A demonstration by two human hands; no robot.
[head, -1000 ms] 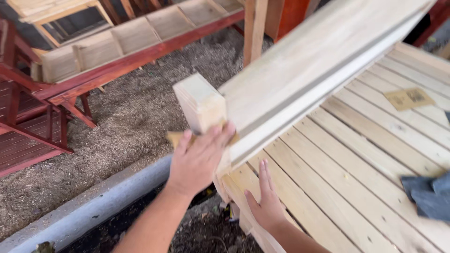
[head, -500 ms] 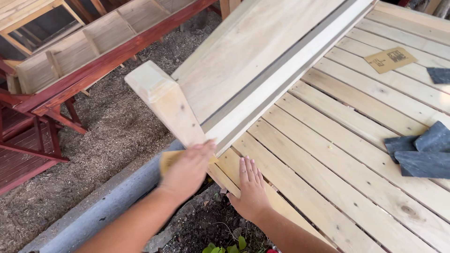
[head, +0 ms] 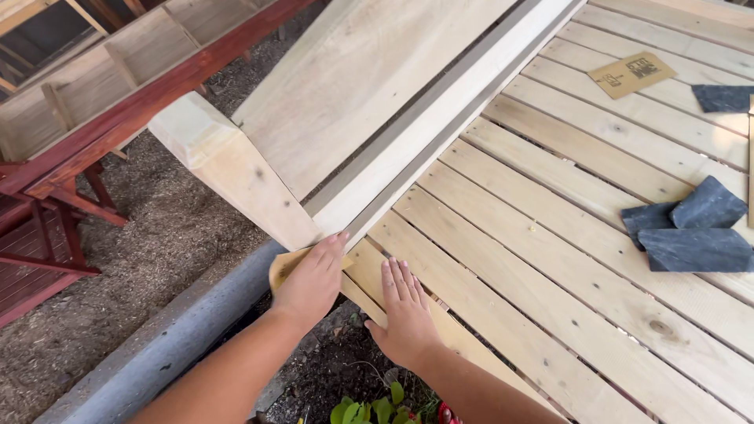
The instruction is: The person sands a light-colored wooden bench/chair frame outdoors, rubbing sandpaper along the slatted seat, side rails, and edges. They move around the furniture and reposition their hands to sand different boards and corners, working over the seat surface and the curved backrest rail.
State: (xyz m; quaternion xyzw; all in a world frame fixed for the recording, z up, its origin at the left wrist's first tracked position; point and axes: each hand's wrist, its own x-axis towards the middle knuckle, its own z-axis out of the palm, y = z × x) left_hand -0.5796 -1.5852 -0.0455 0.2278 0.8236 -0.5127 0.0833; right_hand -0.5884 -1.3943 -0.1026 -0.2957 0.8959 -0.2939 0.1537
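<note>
The left hand (head: 312, 276) lies flat on a tan sheet of sandpaper (head: 284, 267), fingers together and pressing it against the low end of a pale wooden leg (head: 236, 177). Nothing is gripped; the palm simply pins the sheet to the wood, which looks like the way to keep the grit bearing evenly on the surface. The sandpaper sits right at the near edge of the slatted top (head: 565, 235), where the leg meets the long pale rail (head: 440, 126) lying slantwise across the slats.

The right hand (head: 404, 310) rests just beside the left, open and spread, palm down on the near slat at the edge. It holds nothing either; I judge it is there to brace the body and steady the work while the other hand rubs.

Farther along the top, well apart from the hands, lie a few dark folded sheets (head: 691, 228) and a tan card (head: 632, 74), seemingly spare abrasive kept within reach. Below the edge runs a grey curb (head: 173, 338), with gravel (head: 149, 259) beyond and red-painted frames (head: 47, 196) standing on it.
</note>
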